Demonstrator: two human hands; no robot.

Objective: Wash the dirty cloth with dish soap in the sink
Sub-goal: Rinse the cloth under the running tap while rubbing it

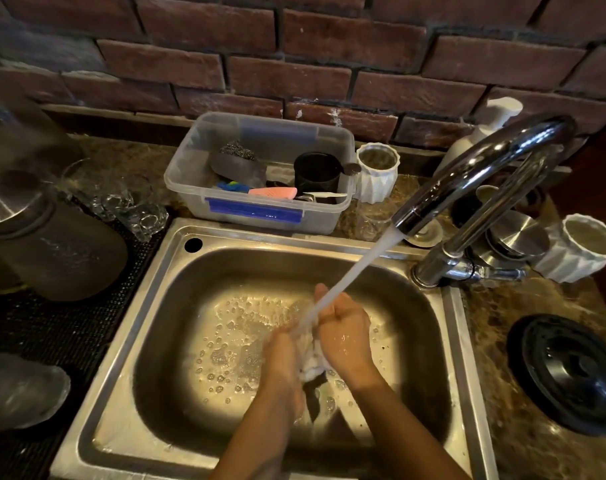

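A wet, whitish cloth (312, 358) is bunched between my two hands over the steel sink (121, 341). My left hand (283, 355) presses it from the left, and my right hand (346, 334) wraps it from the right. A dark strip of the cloth hangs down below the hands. Water streams from the chrome faucet (481, 174) straight onto the cloth and my fingers. Soap bubbles float on the water in the sink basin. A white pump bottle (481, 133) stands behind the faucet by the brick wall.
A clear plastic tub (260, 209) with scrubbers and a black cup sits behind the sink. White ribbed cups (377, 174) (585, 251) flank the faucet. Glassware (135, 206) and a dark jar (52, 251) stand on the left mat. A black round lid (568, 372) lies on the right.
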